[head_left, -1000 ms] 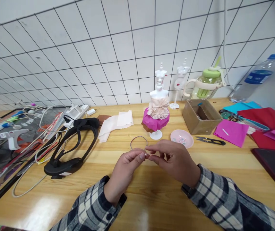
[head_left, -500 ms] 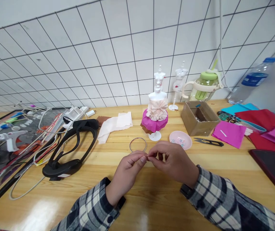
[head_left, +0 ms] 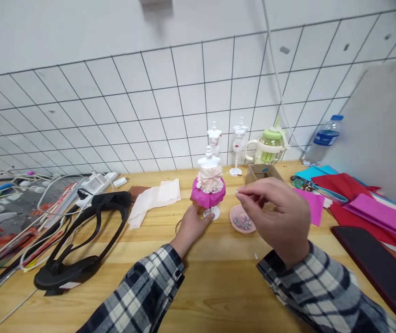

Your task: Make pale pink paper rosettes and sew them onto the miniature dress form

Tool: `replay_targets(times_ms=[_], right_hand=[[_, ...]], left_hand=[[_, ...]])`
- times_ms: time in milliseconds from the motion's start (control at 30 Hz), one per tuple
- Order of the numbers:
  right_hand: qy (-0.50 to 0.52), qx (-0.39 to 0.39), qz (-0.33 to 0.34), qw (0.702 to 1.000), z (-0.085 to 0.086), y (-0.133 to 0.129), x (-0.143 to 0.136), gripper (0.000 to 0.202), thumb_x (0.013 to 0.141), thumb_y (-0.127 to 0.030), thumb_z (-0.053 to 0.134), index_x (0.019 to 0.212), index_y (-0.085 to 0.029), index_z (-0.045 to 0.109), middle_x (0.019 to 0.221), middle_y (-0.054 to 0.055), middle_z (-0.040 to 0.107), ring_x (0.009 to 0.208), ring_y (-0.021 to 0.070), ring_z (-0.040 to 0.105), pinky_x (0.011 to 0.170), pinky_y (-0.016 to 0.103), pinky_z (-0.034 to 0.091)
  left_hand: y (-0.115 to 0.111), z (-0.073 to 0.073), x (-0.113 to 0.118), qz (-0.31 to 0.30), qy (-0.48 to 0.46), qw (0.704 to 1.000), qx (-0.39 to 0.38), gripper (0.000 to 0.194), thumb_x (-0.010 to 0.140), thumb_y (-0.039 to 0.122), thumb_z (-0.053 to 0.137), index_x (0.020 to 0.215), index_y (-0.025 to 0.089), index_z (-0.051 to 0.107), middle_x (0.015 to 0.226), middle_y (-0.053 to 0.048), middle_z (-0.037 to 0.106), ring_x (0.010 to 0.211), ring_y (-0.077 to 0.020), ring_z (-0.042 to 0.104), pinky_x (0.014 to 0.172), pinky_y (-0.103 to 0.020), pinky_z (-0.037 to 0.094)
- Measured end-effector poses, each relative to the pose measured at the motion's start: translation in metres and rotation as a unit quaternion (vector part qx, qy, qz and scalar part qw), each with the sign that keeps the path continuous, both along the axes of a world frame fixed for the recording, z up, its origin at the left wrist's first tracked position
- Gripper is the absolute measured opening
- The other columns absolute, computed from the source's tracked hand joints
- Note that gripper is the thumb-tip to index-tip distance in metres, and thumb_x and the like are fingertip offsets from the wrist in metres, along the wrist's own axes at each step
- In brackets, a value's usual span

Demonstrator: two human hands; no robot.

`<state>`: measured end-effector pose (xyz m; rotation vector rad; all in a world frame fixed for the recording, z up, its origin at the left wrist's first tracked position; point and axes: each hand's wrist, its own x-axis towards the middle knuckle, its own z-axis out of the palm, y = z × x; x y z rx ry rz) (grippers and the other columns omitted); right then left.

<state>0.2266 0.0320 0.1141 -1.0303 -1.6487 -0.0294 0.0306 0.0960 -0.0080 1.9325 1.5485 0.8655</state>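
Note:
A miniature mannequin [head_left: 209, 160] stands upright on the table, dressed in a pale pink pleated top and a puffed magenta paper skirt [head_left: 209, 198]. Low at its round white base, my left hand [head_left: 192, 227] is closed around the stand, thumb in front and fingers partly hidden. My right hand [head_left: 278, 213] is raised to the right of the mannequin, thumb and forefinger pinched on a tiny pale thing too small to name. Below and left of that hand sits a pink dish [head_left: 234, 221] of small beads. A metal ring [head_left: 177, 225] is mostly covered by my left hand.
Left are a black headset [head_left: 75, 268], pale fabric [head_left: 154, 201] and a cluttered tray. Behind stand two white mannequins, a cardboard box [head_left: 253, 173], a green-lidded jug [head_left: 270, 147] and a bottle [head_left: 323, 141]. Coloured sheets and a dark phone-like slab [head_left: 374, 273] lie right.
My hands have parted. The left has moved to the mannequin's base; the right has lifted away to the right, still pinching. A small white scrap now shows on the table. The view has tilted up.

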Motion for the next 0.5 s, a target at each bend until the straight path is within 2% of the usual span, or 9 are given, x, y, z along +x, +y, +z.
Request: replay_targets(times_ms=[100, 200, 333, 433, 500], right_hand=[[-0.041, 0.046, -0.006, 0.998, -0.002, 0.013, -0.007, 0.01, 0.086, -0.024, 0.06, 0.082, -0.024, 0.069, 0.078, 0.003, 0.07, 0.076, 0.0173, 0.062, 0.069, 0.031, 0.049], [-0.077, 0.08, -0.001, 0.994, -0.007, 0.025, -0.01, 0.009, 0.086, -0.02, 0.06, 0.082, -0.023, 0.068, 0.079, 0.001, 0.072, 0.08, 0.0172, 0.062, 0.077, 0.032, 0.047], [-0.09, 0.087, -0.011, 0.992, -0.012, 0.031, -0.007, 0.008, 0.085, -0.019, 0.062, 0.082, -0.023, 0.068, 0.08, 0.001, 0.072, 0.08, 0.0169, 0.062, 0.079, 0.032, 0.047], [-0.086, 0.09, -0.013, 0.992, -0.015, 0.033, -0.006, 0.007, 0.084, -0.018, 0.063, 0.081, -0.022, 0.068, 0.078, 0.001, 0.072, 0.077, 0.0162, 0.062, 0.077, 0.031, 0.047], [-0.089, 0.098, -0.01, 0.991, -0.017, 0.035, -0.007, 0.005, 0.083, -0.018, 0.065, 0.081, -0.021, 0.068, 0.077, 0.001, 0.071, 0.076, 0.0159, 0.062, 0.074, 0.03, 0.047]], left_hand=[[0.009, -0.005, 0.015, 0.005, -0.018, 1.0, 0.012, 0.036, 0.083, 0.032, 0.06, 0.115, 0.017, 0.058, 0.114, -0.012, 0.068, 0.105, -0.0287, 0.061, 0.09, -0.044, 0.047], [0.012, -0.01, 0.016, -0.007, -0.039, 0.999, 0.033, 0.035, 0.085, 0.028, 0.056, 0.119, 0.019, 0.057, 0.118, -0.012, 0.066, 0.11, -0.029, 0.06, 0.092, -0.045, 0.048], [0.008, -0.013, 0.005, -0.009, -0.038, 0.996, 0.084, 0.044, 0.082, 0.023, 0.059, 0.126, 0.021, 0.053, 0.129, -0.011, 0.06, 0.122, -0.0292, 0.053, 0.104, -0.047, 0.043], [0.003, -0.019, 0.001, -0.011, -0.025, 0.997, 0.071, 0.034, 0.082, 0.021, 0.058, 0.116, 0.021, 0.059, 0.12, -0.009, 0.066, 0.114, -0.0299, 0.06, 0.098, -0.048, 0.05], [0.001, -0.025, 0.001, -0.036, -0.017, 0.996, 0.079, 0.029, 0.08, 0.017, 0.056, 0.108, 0.022, 0.063, 0.112, -0.007, 0.069, 0.108, -0.0293, 0.063, 0.093, -0.047, 0.053]])
